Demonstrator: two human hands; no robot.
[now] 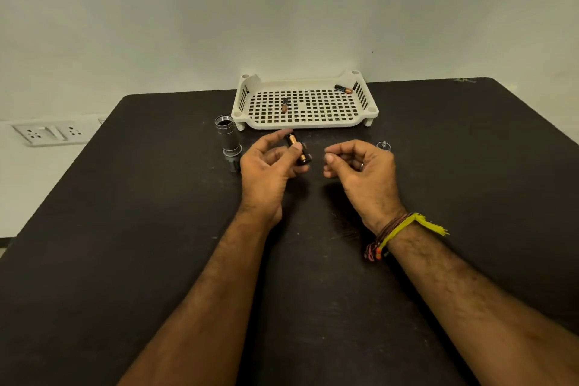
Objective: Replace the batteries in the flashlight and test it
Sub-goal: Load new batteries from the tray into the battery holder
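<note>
Currently the left hand (266,166) pinches a black battery holder with copper-topped cells (299,150), its long axis tilted far-left; the right hand (360,166), loosely curled and empty, hovers just right, while the open silver metal flashlight body (228,142) stands immediately left.

- We hold the battery holder (299,150) in our left hand (269,166), above the table (125,229).
- Our right hand (360,168) hangs just right of the left one, apart from it and holding nothing.
- The flashlight body (228,142) stands upright on the table, just left of our left hand.
- The tray (305,122) sits on the table beyond both hands.
- One battery (284,104) lies in the tray beyond our left hand; another battery (343,89) lies in the tray's far right corner.
- The end cap (384,145) rests just beyond our right hand.
</note>
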